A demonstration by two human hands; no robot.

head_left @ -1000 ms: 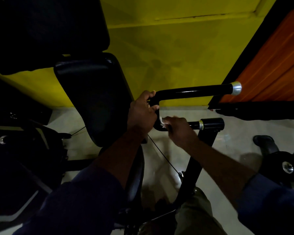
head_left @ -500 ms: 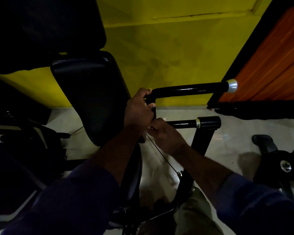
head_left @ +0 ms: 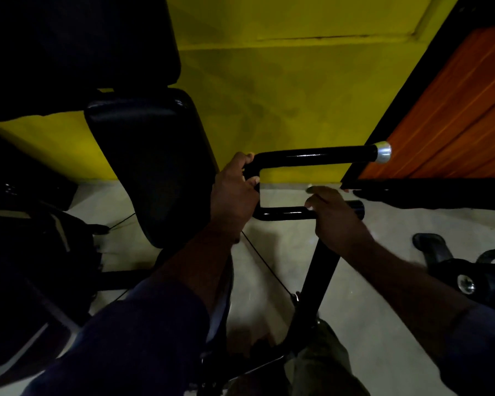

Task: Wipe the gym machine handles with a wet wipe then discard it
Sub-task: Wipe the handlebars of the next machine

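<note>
Wiping the gym machine handle, centre frame, both hands on the steel.

Near edge: the black upright post (head_left: 317,278) is rising to the lower bar (head_left: 283,215). The right hand (head_left: 336,218) is wrapping that bar at its right end, fingers curled over the top. The wet wipe is not showing, so I'm assuming it is trapped under the palm; can't confirm. The left hand (head_left: 233,192) is gripping the handle bend (head_left: 255,165) just left of it and bracing the frame. Further back, the upper bar (head_left: 312,157) is running right to a silver end cap (head_left: 383,152), with the yellow wall (head_left: 283,95) behind. To do it well: be squeezing full-wrap, sliding in long strokes, twisting to reach the underside, and swapping the brace hand so the bend gets covered too.
</note>
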